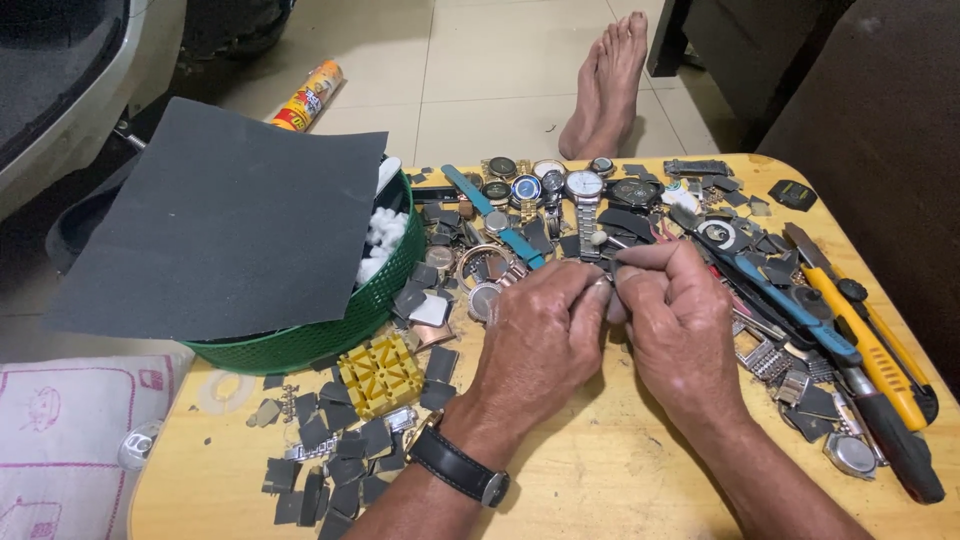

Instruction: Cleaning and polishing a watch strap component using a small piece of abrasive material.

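1. A small part, too tiny to identify, is pinched between both hands above the wooden table (600, 480).
2. Left hand (540, 335) and right hand (675, 325) meet fingertip to fingertip.
3. Watches (560, 185) lie just beyond.
4. A green basket (330, 330) holds white pieces (385, 235) beneath dark sandpaper (220, 220).

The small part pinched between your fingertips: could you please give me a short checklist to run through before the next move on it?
1. Both hands on the small part: ok; left hand and right hand meet fingertip to fingertip over it.
2. What the part is: cannot tell; fingers hide it.
3. Cutting tool in reach: ok; the yellow utility knife lies to the right of the right hand.
4. Knife blade retracted: cannot tell.
5. Bare wood to set it down: ok; the wooden table shows bare between the forearms.
6. Loose watches away from the edge: not ok; they lie at the far edge.
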